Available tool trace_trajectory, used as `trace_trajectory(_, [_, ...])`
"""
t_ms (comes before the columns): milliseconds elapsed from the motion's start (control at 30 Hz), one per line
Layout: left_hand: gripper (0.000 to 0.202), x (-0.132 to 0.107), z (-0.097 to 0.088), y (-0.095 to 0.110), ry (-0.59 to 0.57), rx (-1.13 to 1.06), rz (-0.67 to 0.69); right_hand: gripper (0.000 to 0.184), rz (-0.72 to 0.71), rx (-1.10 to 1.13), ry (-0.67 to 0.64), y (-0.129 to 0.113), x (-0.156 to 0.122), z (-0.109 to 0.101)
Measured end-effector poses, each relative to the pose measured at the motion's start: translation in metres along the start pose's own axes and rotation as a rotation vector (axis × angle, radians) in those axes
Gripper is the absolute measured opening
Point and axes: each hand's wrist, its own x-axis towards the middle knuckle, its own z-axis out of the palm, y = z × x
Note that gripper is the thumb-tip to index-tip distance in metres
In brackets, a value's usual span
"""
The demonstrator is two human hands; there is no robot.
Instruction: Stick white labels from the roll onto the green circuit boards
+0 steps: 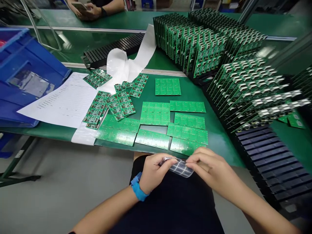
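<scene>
Over my lap, my left hand pinches a small curled sheet of dark stickers divided by a pale grid. My right hand is closed, thumb and fingers pressed together at the sheet's right edge; whether a single sticker is between those fingertips is too small to tell. A blue band circles my left wrist. Just beyond my hands, several green circuit boards lie bare side up along the table's front edge. Left of these, more circuit boards with components facing up lie in a loose pile.
Black racks filled with upright circuit boards stand at the right and back right. A blue bin, a printed sheet and a white strip are on the left. Across the table, another person's hands hold a phone.
</scene>
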Motion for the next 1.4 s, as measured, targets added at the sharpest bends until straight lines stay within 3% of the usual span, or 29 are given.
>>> trace_trajectory(100, [0.012, -0.003, 0.000, -0.005, -0.036, 0.052, 0.005, 0.017, 0.035, 0.037, 0.033, 0.004, 0.006, -0.009])
trace_trajectory(200, [0.015, -0.005, 0.003, -0.011, -0.209, 0.219, 0.157, 0.019, 0.148, 0.042, 0.171, 0.015, 0.020, -0.019])
trace_trajectory(267, [0.019, -0.006, 0.007, -0.012, -0.314, 0.360, 0.267, 0.021, 0.189, 0.010, 0.165, 0.022, 0.033, -0.018])
trace_trajectory(500, [0.026, -0.011, 0.010, -0.012, -0.297, 0.531, 0.424, 0.020, 0.138, -0.179, 0.026, 0.027, 0.056, 0.012])
trace_trajectory(867, [0.025, -0.009, 0.009, -0.014, -0.263, 0.527, 0.429, 0.019, 0.075, -0.299, -0.003, 0.027, 0.063, 0.019])
trace_trajectory(1067, [0.023, -0.008, 0.010, -0.013, -0.261, 0.501, 0.399, 0.008, -0.014, -0.451, 0.173, 0.028, 0.055, 0.026])
trace_trajectory(1167, [0.022, -0.006, 0.010, -0.011, -0.278, 0.447, 0.365, 0.019, -0.054, -0.372, 0.263, 0.031, 0.052, 0.014])
trace_trajectory(1300, [0.019, -0.005, 0.005, -0.004, -0.292, 0.293, 0.268, 0.020, 0.006, -0.083, 0.058, 0.034, 0.049, -0.004])
trace_trajectory(1400, [0.018, -0.006, -0.002, 0.002, -0.283, 0.133, 0.103, 0.023, 0.064, -0.014, -0.068, 0.035, 0.048, -0.005])
